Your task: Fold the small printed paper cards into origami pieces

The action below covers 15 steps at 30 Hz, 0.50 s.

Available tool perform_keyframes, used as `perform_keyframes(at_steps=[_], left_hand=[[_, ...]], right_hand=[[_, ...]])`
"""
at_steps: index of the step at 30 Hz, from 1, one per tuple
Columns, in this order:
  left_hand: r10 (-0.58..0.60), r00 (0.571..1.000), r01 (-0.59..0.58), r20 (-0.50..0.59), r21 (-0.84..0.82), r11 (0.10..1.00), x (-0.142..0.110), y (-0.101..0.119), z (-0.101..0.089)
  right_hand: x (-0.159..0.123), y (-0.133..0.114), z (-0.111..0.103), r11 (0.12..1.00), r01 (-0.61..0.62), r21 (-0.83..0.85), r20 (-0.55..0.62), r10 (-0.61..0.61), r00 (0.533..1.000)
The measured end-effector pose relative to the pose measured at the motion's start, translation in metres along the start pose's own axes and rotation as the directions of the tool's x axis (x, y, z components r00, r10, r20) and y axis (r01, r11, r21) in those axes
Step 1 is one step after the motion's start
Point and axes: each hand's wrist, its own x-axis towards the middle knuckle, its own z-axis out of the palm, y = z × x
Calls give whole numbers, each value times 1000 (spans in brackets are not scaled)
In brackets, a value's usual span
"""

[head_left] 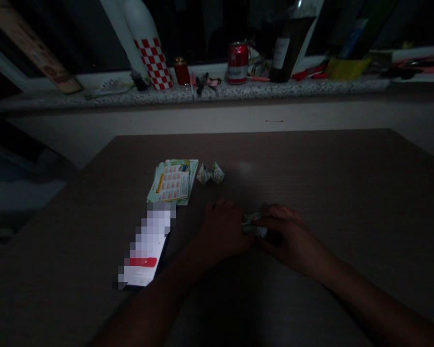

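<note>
A small piece of folded printed paper (253, 222), green and white, lies low over the table between my two hands. My left hand (222, 230) covers its left end, back upward and fingers curled; the thumb is mostly hidden. At the right end, my right hand (291, 236) pinches the paper between thumb and fingers. Beyond my left hand sit two small folded paper pieces (210, 173), side by side and perhaps joined. To their left is a loose stack of printed paper cards (173, 182) in pale green with orange figures.
A lit phone (146, 250) lies left of my left forearm on the dark wooden table (329, 168). Behind, the stone windowsill (188, 99) bears a red-and-white checked bottle (154, 58), a red can (237, 62), a small jar (181, 71) and a dark bottle (282, 58).
</note>
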Motion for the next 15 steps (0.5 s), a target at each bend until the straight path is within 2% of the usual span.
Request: perform_keyframes(at_steps=[15], left_hand=[[-47,998,46,44,17,999,4,3,0]], right_hand=[[2,5,-3,1000,15,26,60,-16,998]])
